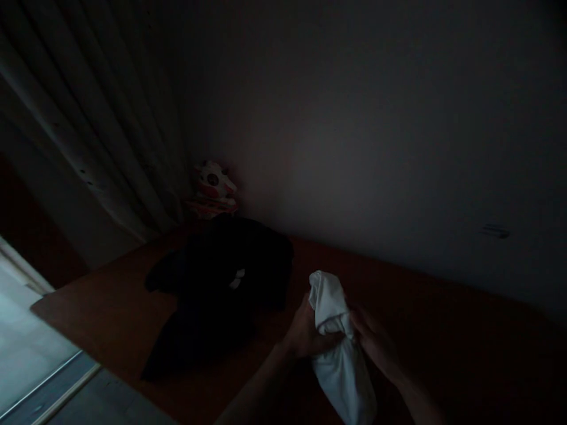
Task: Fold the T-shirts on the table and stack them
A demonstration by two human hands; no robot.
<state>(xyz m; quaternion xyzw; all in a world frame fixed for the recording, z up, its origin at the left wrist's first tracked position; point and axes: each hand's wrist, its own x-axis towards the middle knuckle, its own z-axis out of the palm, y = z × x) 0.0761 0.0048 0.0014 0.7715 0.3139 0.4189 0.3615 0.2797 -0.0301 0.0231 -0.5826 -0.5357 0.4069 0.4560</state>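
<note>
A bundled white cloth [343, 369], perhaps a garment, hangs between my two hands above the table. My left hand [305, 333] grips it from the left, its thumb pressed across the front of the fabric. On the other side, the fingers of my right hand [374, 342] close against the cloth's right edge. The top of the cloth is folded over and its lower part trails down past the bottom of the view. Left of my hands lies a heap of black clothing [221, 283] with a small white tag [238, 278]. Darkness hides its folds.
The brown wooden table [88, 304] runs along a grey wall [376, 147]. At the back left corner stands a white and red cow-like figure [215, 183]. A pale curtain [101, 118] hangs at the left, and the table's left edge borders a bright floor [26, 336].
</note>
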